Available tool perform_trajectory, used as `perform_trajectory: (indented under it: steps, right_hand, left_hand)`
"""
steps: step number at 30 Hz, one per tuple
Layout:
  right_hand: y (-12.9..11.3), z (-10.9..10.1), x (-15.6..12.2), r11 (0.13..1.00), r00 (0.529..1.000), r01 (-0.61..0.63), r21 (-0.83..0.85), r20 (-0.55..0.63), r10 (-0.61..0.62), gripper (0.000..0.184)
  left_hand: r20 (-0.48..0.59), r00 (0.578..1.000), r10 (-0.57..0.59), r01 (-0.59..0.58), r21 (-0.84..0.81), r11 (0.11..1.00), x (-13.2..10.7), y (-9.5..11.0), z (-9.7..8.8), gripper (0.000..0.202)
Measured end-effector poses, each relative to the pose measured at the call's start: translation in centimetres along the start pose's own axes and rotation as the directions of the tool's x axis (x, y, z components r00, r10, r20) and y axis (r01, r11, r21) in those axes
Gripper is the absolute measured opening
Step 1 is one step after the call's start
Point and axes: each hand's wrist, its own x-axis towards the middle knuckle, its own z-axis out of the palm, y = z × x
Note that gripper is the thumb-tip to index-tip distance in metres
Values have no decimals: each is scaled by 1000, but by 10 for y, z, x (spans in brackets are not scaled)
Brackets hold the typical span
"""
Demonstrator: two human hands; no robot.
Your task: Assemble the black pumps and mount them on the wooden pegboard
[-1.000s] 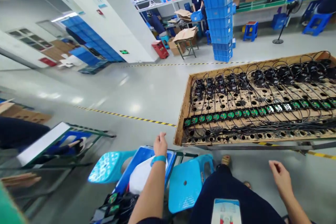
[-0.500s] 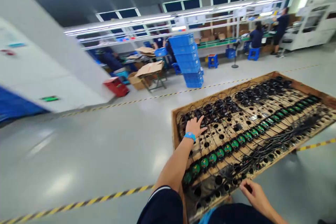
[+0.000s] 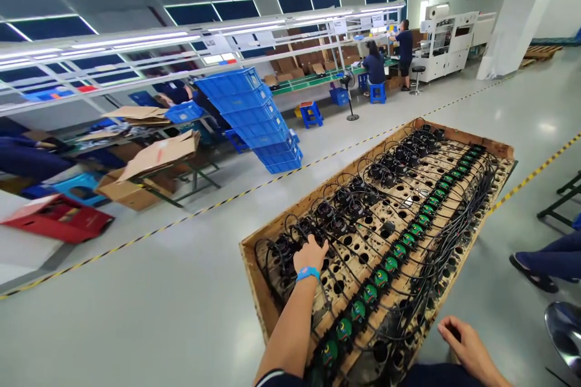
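Observation:
My left hand, with a blue band at the wrist, reaches over the near left part of a wooden tray. Its fingers are spread and rest on or just above black round parts with cables; fingertip contact is partly hidden. Beside the tray's right edge, my right hand is loosely curled, with nothing visible in it. A row of green round circuit boards runs lengthwise along the tray, whose perforated board has many holes. Black cables lie bundled on the right side.
Stacked blue crates stand beyond a striped floor line. A red box and cardboard sheets are at the left. Co-workers are at a far bench. Another person's legs and a stool are at the right.
The view has swung to the right, so the tray appears further left and turned. My left hand stays over the black parts; my right hand remains curled by the tray's edge.

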Motion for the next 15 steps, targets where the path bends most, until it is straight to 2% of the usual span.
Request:
perform_trajectory:
  steps: [3, 5, 6, 8, 10, 11, 13, 15]
  right_hand:
    - [4, -1, 2, 995, 999, -42, 85, 35, 39, 48]
    - [11, -1, 6, 956, 985, -174, 238, 28, 172, 55]
    - [13, -1, 9, 903, 960, -270, 334, 22, 279, 59]
    - [14, 2, 16, 729, 872, -439, 526, 54, 486, 69]
    - [9, 7, 23, 550, 806, -513, 659, 148, 573, 75]
    - [5, 11, 26, 489, 798, -524, 697, 202, 568, 76]
    - [-3, 20, 30, 436, 811, -514, 739, 252, 528, 73]
    - [-9, 29, 34, 425, 820, -484, 765, 228, 524, 70]
  left_hand:
    - [11, 1000, 12, -12, 38, 999, -4, 2, 0, 68]
    - [13, 1000, 19, -20, 72, 997, -6, 6, -2, 70]
    - [13, 1000, 21, -22, 87, 996, -8, 9, -4, 70]
    - [11, 999, 30, -31, 118, 992, -11, 14, -12, 73]
    - [-13, 998, 53, -51, 132, 990, -19, 14, -26, 80]
    - [-51, 996, 74, -67, 119, 991, -25, 10, -34, 82]
    - [-190, 978, 88, -82, 37, 996, -45, -14, -51, 82]
    - [-350, 936, -43, -3, -131, 991, -76, -56, -60, 72]
